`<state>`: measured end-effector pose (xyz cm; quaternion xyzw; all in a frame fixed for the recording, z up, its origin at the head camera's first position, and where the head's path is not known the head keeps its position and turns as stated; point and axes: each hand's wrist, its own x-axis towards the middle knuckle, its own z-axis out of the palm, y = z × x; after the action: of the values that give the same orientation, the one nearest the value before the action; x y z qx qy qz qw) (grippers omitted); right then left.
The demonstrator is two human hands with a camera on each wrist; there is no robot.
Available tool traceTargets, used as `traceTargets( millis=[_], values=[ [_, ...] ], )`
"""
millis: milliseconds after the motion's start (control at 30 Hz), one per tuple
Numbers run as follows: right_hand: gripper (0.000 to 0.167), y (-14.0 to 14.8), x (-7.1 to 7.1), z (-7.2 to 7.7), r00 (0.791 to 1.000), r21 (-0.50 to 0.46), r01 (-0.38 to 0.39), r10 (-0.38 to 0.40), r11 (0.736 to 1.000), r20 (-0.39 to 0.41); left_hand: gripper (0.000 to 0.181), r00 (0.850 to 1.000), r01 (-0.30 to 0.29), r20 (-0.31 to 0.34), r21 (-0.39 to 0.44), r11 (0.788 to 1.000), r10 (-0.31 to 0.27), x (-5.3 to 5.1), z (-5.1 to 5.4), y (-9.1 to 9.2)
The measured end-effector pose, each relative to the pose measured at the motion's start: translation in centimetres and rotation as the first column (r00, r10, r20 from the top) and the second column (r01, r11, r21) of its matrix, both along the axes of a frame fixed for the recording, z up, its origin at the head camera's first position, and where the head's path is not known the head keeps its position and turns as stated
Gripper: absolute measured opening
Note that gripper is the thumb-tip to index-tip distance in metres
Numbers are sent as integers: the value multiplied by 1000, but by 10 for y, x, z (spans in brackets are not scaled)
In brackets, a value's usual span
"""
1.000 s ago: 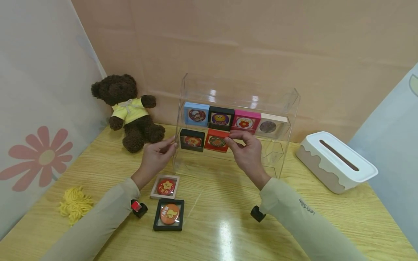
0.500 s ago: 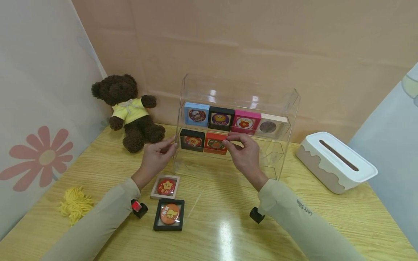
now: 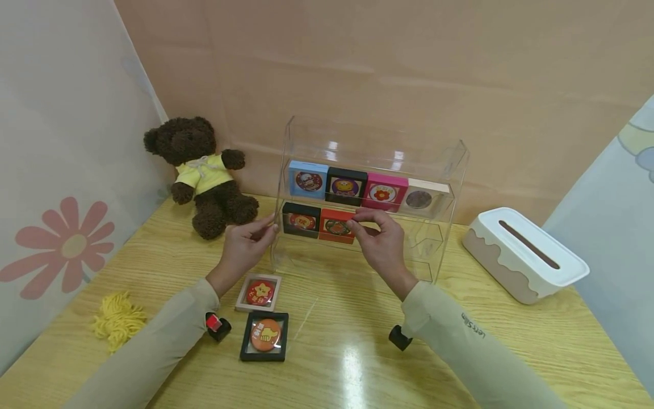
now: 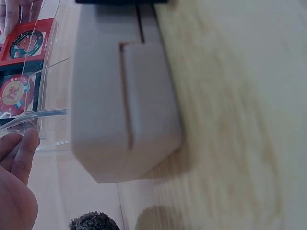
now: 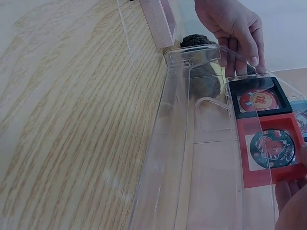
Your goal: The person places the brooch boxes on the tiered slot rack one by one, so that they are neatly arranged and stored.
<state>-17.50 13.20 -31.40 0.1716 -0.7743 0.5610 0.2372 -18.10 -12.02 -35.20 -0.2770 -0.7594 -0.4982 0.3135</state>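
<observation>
Table (image 3: 327, 307) of yellowish wood grain spreads beneath everything. A clear rack (image 3: 398, 154) stands on it toward twelve o'clock of the head view. Its see-through front panel lies between the right wrist camera and the frames inside. A teddy bear (image 3: 200, 173) in a yellow top sits near ten o'clock; a tissue box (image 3: 503, 258) is well apart, between three and four. The left hand (image 3: 244, 247) pinches the rack's nine o'clock edge. The right hand (image 3: 383, 244) is clamped on a red frame (image 3: 334, 226), thumb and fingers covering its three o'clock side. That frame is in the lower row, just beside a black frame (image 3: 301, 220) at its nine o'clock. Yellow yarn (image 3: 120, 321) lies heaped at eight o'clock. Toward seven, a pale frame (image 3: 242, 303) with a star badge (image 3: 260, 293) lies just beyond a dark frame (image 3: 278, 357) with a thumb badge (image 3: 265, 335); the pale one blocks much of the left wrist view.
</observation>
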Motion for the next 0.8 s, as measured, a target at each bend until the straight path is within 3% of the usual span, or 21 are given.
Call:
traceTargets(
  millis=[200, 300, 433, 600, 800],
  values=[
    [15, 8, -17, -21, 1000, 5, 10, -10, 1000, -14, 25, 1000, -4, 8, -2, 1000, 4, 0, 0, 0],
    [16, 10, -16, -22, 999, 21, 19, -18, 1000, -31, 25, 1000, -5, 4, -2, 1000, 5, 0, 0, 1],
    [15, 9, -3, -13, 988, 53, 42, -34, 998, -148, 25, 1000, -5, -5, -3, 1000, 5, 1, 2, 1],
    [18, 4, 20, -2, 952, 92, 51, -21, 994, -306, 24, 1000, -15, -15, -16, 1000, 15, 0, 3, 2],
    [24, 5, 28, -28, 942, 189, -35, 95, 981, -322, 24, 1000, -16, -19, -11, 1000, 16, 1, 2, 2]
  ],
)
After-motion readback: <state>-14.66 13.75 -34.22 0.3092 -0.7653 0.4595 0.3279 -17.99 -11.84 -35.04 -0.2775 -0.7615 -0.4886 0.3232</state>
